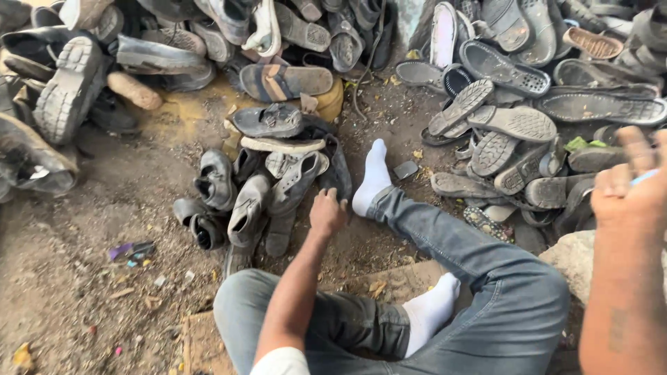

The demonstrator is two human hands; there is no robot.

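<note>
Left hand (326, 212) reaches forward, fingers curled down onto the near end of a grey shoe (295, 191); the grip looks closed on its edge, though the fingertips are hidden behind the knuckles. Right hand (632, 187) is raised at the right edge, blurred, fingers loosely bent; a pale blue sliver (646, 176) shows by the fingers, and I cannot tell whether it is gripped. Hands well apart.

Shoe lies in a small heap on the dirt ground (69, 264), just left of the socked foot (372, 180). Its long axis runs roughly near-to-far, tilted slightly right at the far end, which points away from the person. A second grey shoe (249, 212) lies beside it on the left, nearly parallel. A dark shoe (215, 180) sits further left.

Jeans-clad legs (472, 264) are crossed, seated on a board (201, 340). Sole pile (514, 118) at right; mixed shoe pile (174, 42) across the top left.
</note>
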